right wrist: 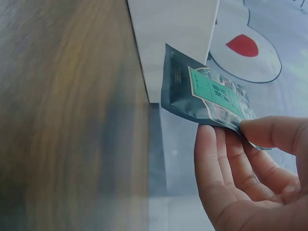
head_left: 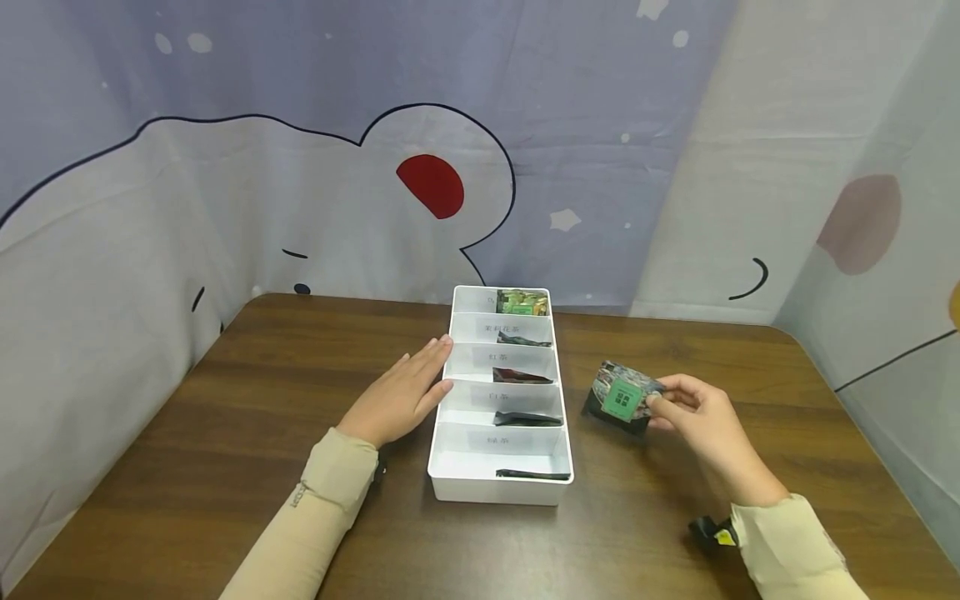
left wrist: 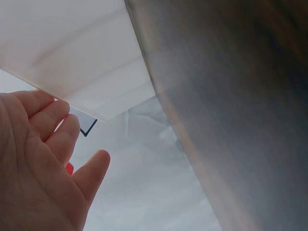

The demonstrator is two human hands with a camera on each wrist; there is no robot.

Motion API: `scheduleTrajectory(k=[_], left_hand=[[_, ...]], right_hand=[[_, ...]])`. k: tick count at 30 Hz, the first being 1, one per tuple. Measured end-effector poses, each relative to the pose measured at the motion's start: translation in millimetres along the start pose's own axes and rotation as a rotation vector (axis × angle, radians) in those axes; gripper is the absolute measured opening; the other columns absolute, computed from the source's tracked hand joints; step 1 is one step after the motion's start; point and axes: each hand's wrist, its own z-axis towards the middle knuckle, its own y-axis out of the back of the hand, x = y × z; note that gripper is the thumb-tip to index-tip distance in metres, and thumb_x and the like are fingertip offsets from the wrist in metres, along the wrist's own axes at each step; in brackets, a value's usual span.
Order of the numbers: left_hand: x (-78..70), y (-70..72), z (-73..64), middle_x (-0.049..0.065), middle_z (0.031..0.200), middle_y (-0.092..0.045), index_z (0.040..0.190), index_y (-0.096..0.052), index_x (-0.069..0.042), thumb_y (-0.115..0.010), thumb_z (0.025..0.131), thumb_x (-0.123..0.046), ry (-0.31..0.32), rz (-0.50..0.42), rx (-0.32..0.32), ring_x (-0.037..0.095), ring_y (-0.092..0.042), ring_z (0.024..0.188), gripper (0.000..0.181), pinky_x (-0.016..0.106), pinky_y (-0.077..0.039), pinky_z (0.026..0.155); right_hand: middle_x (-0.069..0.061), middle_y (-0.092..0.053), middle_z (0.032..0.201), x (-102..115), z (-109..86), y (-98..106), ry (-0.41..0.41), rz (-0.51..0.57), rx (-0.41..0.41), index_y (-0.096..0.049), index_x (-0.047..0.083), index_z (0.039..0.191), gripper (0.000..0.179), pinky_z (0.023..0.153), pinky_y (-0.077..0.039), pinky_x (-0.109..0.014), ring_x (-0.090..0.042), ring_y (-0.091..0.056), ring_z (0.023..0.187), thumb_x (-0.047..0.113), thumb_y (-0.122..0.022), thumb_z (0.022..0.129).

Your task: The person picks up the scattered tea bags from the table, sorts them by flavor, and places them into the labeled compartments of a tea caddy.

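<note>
My right hand (head_left: 693,417) pinches a tea bag sachet (head_left: 621,398) between thumb and fingers, to the right of the white box. The sachet is dark with a patterned picture and a green label; the right wrist view shows the label on the sachet (right wrist: 214,94) facing up. My left hand (head_left: 401,393), fingers straight, rests its fingertips at the left rim of the white divided box (head_left: 497,490). In the left wrist view the fingertips (left wrist: 60,108) lie along the box's edge. The box has several compartments in a row, each with a printed label and a sachet at its right side.
A green-and-yellow sachet (head_left: 522,302) stands in the farthest compartment, a dark red one (head_left: 521,377) in the middle, and a dark one (head_left: 532,475) in the nearest. The brown wooden table (head_left: 210,450) ends at a printed curtain (head_left: 585,150) behind and at both sides.
</note>
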Motion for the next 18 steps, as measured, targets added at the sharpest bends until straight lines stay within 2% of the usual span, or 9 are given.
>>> scheduleTrajectory(k=[6, 11, 18], left_hand=[[-0.9, 0.3, 0.2, 0.005, 0.167, -0.022, 0.162, -0.021, -0.008, -0.037, 0.109, -0.044, 0.003, 0.001, 0.003, 0.024, -0.022, 0.154, 0.066, 0.053, -0.024, 0.122], [-0.5, -0.2, 0.6, 0.005, 0.167, -0.022, 0.162, -0.020, -0.008, -0.038, 0.109, -0.044, 0.006, 0.004, 0.002, 0.024, -0.022, 0.153, 0.066, 0.053, -0.024, 0.122], [-0.4, 0.0, 0.3, 0.005, 0.167, -0.022, 0.162, -0.021, -0.008, -0.038, 0.109, -0.044, 0.005, 0.004, 0.003, 0.023, -0.022, 0.154, 0.066, 0.053, -0.024, 0.123]], right_hand=[[-0.001, -0.070, 0.089, 8.0, -1.2, -3.4, 0.018, 0.030, -0.046, -0.058, -0.015, 0.118, 0.028, 0.075, -0.063, -0.033, -0.008, -0.071, 0.077, 0.004, -0.065, 0.098], [0.003, -0.070, 0.084, 19.2, -5.4, -8.0, 0.119, 0.099, -0.095, -0.063, -0.012, 0.109, 0.018, 0.071, -0.062, -0.028, -0.010, -0.072, 0.073, 0.001, -0.066, 0.097], [0.000, -0.071, 0.084, 34.0, -11.8, -15.6, 0.227, 0.182, -0.097, -0.068, -0.002, 0.101, 0.005, 0.069, -0.062, -0.026, -0.012, -0.072, 0.072, -0.002, -0.066, 0.095]])
